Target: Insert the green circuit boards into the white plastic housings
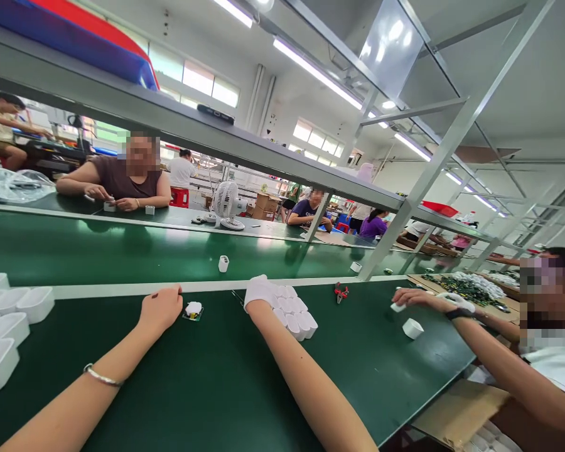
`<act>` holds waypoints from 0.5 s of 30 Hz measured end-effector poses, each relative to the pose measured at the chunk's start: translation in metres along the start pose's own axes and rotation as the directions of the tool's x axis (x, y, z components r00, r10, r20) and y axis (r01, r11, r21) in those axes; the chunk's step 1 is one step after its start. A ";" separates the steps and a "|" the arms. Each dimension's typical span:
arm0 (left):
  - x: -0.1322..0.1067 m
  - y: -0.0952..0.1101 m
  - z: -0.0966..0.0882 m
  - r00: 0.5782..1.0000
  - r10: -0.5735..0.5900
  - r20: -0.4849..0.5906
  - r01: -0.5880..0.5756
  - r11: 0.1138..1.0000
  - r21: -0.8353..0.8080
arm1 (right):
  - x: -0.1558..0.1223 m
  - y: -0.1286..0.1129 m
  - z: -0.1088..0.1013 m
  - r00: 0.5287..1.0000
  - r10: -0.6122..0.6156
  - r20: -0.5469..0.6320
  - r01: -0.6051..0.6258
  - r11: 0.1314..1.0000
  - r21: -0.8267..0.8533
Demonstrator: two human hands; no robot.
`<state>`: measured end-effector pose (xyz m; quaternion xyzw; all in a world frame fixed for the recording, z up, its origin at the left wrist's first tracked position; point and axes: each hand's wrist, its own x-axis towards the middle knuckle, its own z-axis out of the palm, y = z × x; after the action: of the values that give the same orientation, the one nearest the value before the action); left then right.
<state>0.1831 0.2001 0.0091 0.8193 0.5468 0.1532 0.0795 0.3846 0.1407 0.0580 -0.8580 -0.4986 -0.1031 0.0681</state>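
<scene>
My left hand (162, 307) rests on the green tabletop (169, 383) with its fingers curled closed; whatever may be inside them is hidden. Just right of it lies a small circuit board (193, 311) topped by a white piece. On my right hand (260, 293) is a white glove, its fingers mostly out of sight. Two thin dark prongs, which look like tweezers (237, 297), stick out on its left side. A block of several white plastic cups (295, 314) stands directly beside the right hand, partly behind my forearm.
More white cups (9, 333) stand at the left edge. Red-handled pliers (341, 293) lie to the right. A co-worker's hand (417, 299) touches a white piece near a loose cup (412, 328). A single cup (223, 263) stands on the green strip beyond. A metal post (405, 220) rises at right.
</scene>
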 end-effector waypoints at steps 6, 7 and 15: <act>-0.003 0.000 -0.002 0.999 -0.008 -0.040 0.006 0.999 -0.051 | -0.009 -0.012 -0.007 0.990 -0.133 -0.055 0.137 0.987 0.084; -0.003 -0.001 -0.003 0.998 -0.013 -0.055 0.009 0.998 -0.068 | -0.014 -0.019 -0.008 0.982 -0.173 -0.076 0.180 0.978 0.102; -0.001 -0.006 0.007 0.821 0.467 -0.329 -0.554 0.791 -0.260 | -0.049 -0.074 0.007 0.851 -0.466 -0.241 0.523 0.787 0.326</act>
<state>0.1797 0.2020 0.0002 0.8843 0.2730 0.3631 0.1076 0.2972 0.1378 0.0398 -0.6570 -0.7099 -0.0821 0.2400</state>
